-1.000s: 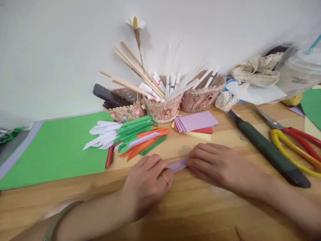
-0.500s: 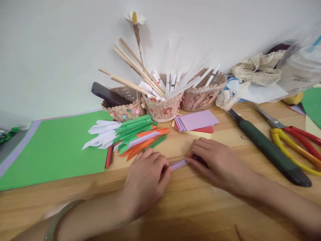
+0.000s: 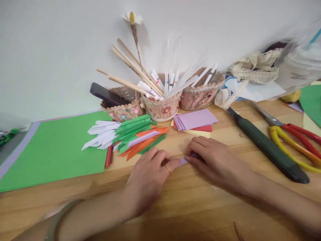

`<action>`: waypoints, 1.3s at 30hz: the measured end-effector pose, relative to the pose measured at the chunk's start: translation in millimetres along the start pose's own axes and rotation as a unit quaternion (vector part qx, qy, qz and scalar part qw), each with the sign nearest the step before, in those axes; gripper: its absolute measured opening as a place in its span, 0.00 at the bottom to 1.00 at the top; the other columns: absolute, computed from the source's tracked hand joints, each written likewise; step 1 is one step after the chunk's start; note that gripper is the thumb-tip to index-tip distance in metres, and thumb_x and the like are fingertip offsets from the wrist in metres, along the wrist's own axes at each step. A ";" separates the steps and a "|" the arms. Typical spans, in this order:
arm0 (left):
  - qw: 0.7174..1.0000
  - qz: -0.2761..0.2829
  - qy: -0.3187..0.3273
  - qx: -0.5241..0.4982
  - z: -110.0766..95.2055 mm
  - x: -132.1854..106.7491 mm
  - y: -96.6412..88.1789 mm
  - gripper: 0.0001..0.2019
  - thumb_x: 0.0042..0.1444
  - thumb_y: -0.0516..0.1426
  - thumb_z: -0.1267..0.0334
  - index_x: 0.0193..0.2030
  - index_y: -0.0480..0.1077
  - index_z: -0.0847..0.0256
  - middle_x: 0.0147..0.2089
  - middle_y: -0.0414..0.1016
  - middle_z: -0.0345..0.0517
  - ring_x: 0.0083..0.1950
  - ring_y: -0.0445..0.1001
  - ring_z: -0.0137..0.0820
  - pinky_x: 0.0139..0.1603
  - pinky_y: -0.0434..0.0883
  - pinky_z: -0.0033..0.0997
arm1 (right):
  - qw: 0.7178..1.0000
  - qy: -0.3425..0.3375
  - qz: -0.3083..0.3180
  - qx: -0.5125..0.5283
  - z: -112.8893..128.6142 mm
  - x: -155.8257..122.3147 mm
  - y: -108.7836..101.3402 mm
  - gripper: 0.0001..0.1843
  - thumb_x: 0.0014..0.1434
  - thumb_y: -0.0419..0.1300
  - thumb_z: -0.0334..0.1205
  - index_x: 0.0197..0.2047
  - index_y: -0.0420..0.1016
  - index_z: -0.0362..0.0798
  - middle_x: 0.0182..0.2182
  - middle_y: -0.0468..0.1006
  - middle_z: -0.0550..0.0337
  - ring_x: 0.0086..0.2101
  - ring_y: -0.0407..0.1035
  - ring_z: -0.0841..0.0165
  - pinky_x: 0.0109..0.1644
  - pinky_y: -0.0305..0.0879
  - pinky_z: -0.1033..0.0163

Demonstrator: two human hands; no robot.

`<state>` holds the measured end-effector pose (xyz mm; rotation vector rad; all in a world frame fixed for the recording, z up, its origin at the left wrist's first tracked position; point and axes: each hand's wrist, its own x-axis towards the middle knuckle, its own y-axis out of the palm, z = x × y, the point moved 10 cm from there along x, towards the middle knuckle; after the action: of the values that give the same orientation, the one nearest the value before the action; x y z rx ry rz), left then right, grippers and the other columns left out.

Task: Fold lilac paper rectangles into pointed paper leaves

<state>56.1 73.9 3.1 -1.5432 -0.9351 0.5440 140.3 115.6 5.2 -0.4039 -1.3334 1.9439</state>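
Wooden bench (image 3: 190, 214) against white wall. Left hand (image 3: 147, 177) and right hand (image 3: 215, 160) both pressed down on small lilac paper strip (image 3: 183, 161), fingers curled, apparently pinning fold flat. Folded paper pieces (image 3: 130, 135) piled just beyond; utility knife (image 3: 268, 147) to right.

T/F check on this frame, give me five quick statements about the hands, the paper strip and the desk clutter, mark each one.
1. Both hands press a small purple paper strip on the wooden table. True.
2. The left hand wears a ring. True.
3. The scissors lie to the left of the green sheet. False: they lie at the far right, past the dark green utility knife.
4. The right hand holds the utility knife. False: the knife lies untouched on the table.
5. A stack of purple paper cards lies in front of the craft-stick baskets. True.
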 end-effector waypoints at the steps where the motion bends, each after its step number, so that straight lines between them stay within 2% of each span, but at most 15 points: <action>1: 1.000 -0.003 0.013 0.020 -2.4 -0.6 0.2 0.17 0.61 0.51 0.73 0.54 0.66 0.54 0.39 0.70 0.42 0.40 0.66 0.35 0.37 0.66 0.33 | 1.000 0.010 0.001 0.008 -2.3 0.1 0.6 0.05 0.61 0.53 0.32 0.32 0.66 0.47 0.31 0.71 0.57 0.31 0.64 0.67 0.34 0.59 0.63; 4: 0.996 -0.027 0.037 0.073 -7.4 -2.0 -2.7 0.13 0.65 0.50 0.67 0.54 0.67 0.53 0.36 0.69 0.41 0.37 0.66 0.34 0.34 0.65 0.31 | 0.999 0.033 0.002 0.027 -10.4 0.0 1.0 0.04 0.59 0.54 0.30 0.32 0.68 0.47 0.31 0.72 0.57 0.32 0.65 0.66 0.35 0.58 0.62; 8: 0.991 -0.066 0.047 0.103 -10.8 -3.2 -11.7 0.11 0.67 0.48 0.66 0.45 0.72 0.57 0.33 0.70 0.41 0.34 0.66 0.32 0.31 0.63 0.30 | 0.997 0.068 -0.006 0.033 -26.1 -2.0 -4.2 0.05 0.59 0.55 0.32 0.31 0.69 0.47 0.28 0.72 0.59 0.31 0.65 0.67 0.35 0.57 0.62; 12: 0.990 -0.082 0.057 0.100 -12.6 -5.8 -18.9 0.12 0.65 0.48 0.68 0.39 0.73 0.60 0.32 0.72 0.42 0.34 0.67 0.33 0.31 0.64 0.31 | 0.997 0.071 0.000 0.037 -32.6 -4.8 -6.9 0.05 0.58 0.57 0.32 0.31 0.70 0.47 0.28 0.73 0.60 0.30 0.65 0.67 0.36 0.57 0.61; 15: 0.993 -0.096 0.050 0.055 -10.7 -7.9 -24.2 0.11 0.61 0.50 0.68 0.37 0.73 0.61 0.32 0.72 0.44 0.35 0.68 0.34 0.32 0.65 0.33 | 0.998 0.057 -0.007 0.035 -32.4 -5.8 -8.9 0.05 0.58 0.57 0.31 0.31 0.71 0.47 0.28 0.74 0.60 0.31 0.66 0.67 0.38 0.58 0.60; 18: 0.990 -0.129 0.053 0.035 -10.5 -9.6 -29.0 0.08 0.59 0.53 0.67 0.38 0.73 0.62 0.32 0.72 0.44 0.35 0.69 0.34 0.33 0.66 0.34 | 0.999 0.012 -0.038 0.016 -22.4 -6.0 -14.5 0.06 0.61 0.55 0.33 0.33 0.72 0.47 0.30 0.74 0.57 0.33 0.66 0.66 0.39 0.60 0.58; 21: 0.981 -0.158 0.083 0.073 -16.2 -10.6 -29.1 0.07 0.60 0.53 0.71 0.37 0.73 0.63 0.30 0.73 0.43 0.34 0.69 0.32 0.32 0.67 0.32 | 0.993 -0.077 -0.081 -0.023 5.7 -7.8 -19.8 0.09 0.64 0.52 0.35 0.39 0.74 0.46 0.35 0.75 0.55 0.37 0.67 0.65 0.42 0.61 0.57; 23: 0.975 -0.172 0.109 0.093 -21.5 -10.9 -28.0 0.08 0.60 0.52 0.74 0.36 0.73 0.65 0.29 0.73 0.43 0.33 0.69 0.32 0.32 0.68 0.31 | 0.987 -0.139 -0.070 -0.048 28.8 -9.8 -14.0 0.11 0.65 0.52 0.36 0.45 0.73 0.44 0.37 0.75 0.53 0.39 0.67 0.64 0.43 0.62 0.57; 25: 0.971 -0.181 0.119 0.096 -24.4 -10.6 -27.9 0.09 0.60 0.51 0.74 0.34 0.73 0.66 0.28 0.73 0.44 0.33 0.69 0.33 0.32 0.69 0.31 | 0.980 -0.178 -0.056 -0.077 46.4 -12.1 -7.2 0.13 0.66 0.50 0.36 0.46 0.73 0.42 0.37 0.76 0.53 0.39 0.67 0.63 0.43 0.63 0.57; 30: 0.976 -0.186 0.100 0.045 -25.6 -9.4 -29.3 0.13 0.62 0.49 0.72 0.28 0.69 0.65 0.25 0.70 0.44 0.31 0.68 0.32 0.32 0.71 0.30 | 0.979 -0.182 -0.036 -0.083 56.6 -17.5 -2.5 0.17 0.68 0.43 0.32 0.40 0.73 0.43 0.31 0.74 0.56 0.32 0.65 0.65 0.36 0.62 0.60; 34: 0.978 -0.177 0.113 0.009 -30.0 -11.7 -25.5 0.12 0.63 0.49 0.72 0.30 0.70 0.65 0.25 0.70 0.43 0.30 0.68 0.32 0.32 0.69 0.29 | 0.981 -0.179 -0.029 -0.062 58.5 -20.9 -4.0 0.19 0.68 0.40 0.33 0.36 0.71 0.43 0.29 0.72 0.55 0.29 0.63 0.66 0.33 0.60 0.61; 37: 0.978 -0.183 0.095 -0.043 -23.5 -11.9 -28.4 0.14 0.64 0.48 0.72 0.30 0.70 0.64 0.23 0.70 0.42 0.27 0.66 0.30 0.29 0.67 0.28 | 0.984 -0.175 -0.016 -0.026 56.7 -19.1 -4.2 0.22 0.69 0.36 0.33 0.34 0.69 0.44 0.28 0.72 0.55 0.28 0.62 0.67 0.32 0.60 0.62; 39: 0.977 -0.181 0.066 -0.093 -14.4 -9.7 -32.4 0.13 0.64 0.49 0.71 0.31 0.71 0.64 0.23 0.71 0.42 0.26 0.66 0.29 0.27 0.66 0.27 | 0.987 -0.159 0.002 0.000 48.8 -15.5 -3.0 0.21 0.69 0.37 0.34 0.33 0.68 0.44 0.28 0.71 0.56 0.27 0.62 0.68 0.30 0.58 0.64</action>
<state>53.5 57.1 35.8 -1.5064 -1.1565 0.0949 122.0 72.4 25.8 -0.0977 -1.5301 2.0735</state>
